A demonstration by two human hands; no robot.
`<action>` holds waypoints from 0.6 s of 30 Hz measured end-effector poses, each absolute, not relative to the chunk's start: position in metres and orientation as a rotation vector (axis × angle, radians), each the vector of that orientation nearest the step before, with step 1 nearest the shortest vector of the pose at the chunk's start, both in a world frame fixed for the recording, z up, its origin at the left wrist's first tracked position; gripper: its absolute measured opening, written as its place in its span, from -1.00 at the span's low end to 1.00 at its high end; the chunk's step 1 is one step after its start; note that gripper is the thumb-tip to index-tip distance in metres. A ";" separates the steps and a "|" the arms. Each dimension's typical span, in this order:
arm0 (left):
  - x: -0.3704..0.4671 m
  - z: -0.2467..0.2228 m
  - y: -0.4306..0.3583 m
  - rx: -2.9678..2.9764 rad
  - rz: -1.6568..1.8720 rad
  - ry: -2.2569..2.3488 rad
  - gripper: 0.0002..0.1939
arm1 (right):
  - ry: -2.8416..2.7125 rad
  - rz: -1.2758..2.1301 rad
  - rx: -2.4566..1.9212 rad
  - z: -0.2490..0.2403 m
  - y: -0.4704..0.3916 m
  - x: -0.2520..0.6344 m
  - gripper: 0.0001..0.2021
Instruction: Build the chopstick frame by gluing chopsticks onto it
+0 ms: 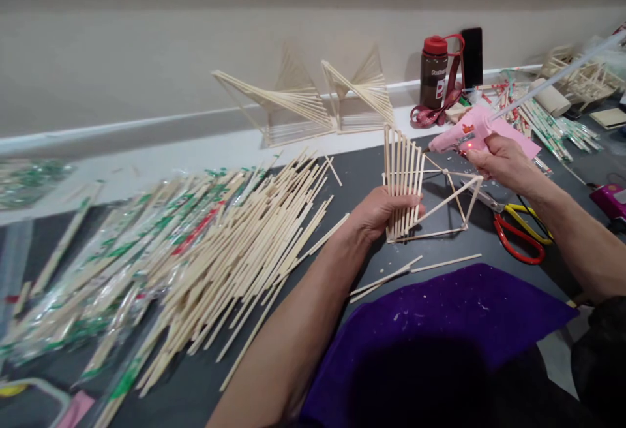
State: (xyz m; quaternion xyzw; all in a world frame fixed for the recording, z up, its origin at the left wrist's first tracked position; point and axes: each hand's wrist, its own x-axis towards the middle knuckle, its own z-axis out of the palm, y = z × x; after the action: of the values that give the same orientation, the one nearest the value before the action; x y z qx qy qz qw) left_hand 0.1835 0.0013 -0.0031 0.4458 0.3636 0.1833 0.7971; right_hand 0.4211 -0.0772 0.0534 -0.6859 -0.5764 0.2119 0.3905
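My left hand (379, 211) is closed around the slatted side of a wooden stick frame (402, 177), its thumb across the row of parallel sticks. The open part of the frame extends right as bare edges joined at the corners. In my right hand (503, 160) is a pink glue gun (462, 133) with a small red light lit, and a long clear glue stick (552, 79) juts from its back. The gun's nozzle points left, close to the upper right end of the slats; whether it touches them I cannot tell. Loose sticks (386, 279) lie just below the frame.
A big pile of bare sticks (244, 252) and wrapped chopsticks (122, 239) covers the left. Two finished-looking stick structures (298, 111) lean by the wall. Scissors (518, 232) lie under my right forearm. A bottle (433, 76) and phone (472, 57) stand behind.
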 end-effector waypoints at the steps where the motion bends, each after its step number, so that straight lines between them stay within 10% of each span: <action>1: 0.184 -0.003 0.001 0.959 0.393 0.781 -0.76 | -1.468 0.528 -1.743 0.053 -0.077 0.421 -0.64; 18: 0.183 -0.003 0.002 0.965 0.395 0.750 -0.81 | -1.465 0.486 -1.745 0.057 -0.080 0.418 -0.65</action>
State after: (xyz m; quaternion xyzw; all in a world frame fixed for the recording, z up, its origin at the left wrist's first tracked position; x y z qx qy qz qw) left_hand 0.1829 0.0020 -0.0035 0.4500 0.3499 0.1841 0.8007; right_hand 0.4177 -0.0804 0.0572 -0.6881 -0.5778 0.1916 0.3949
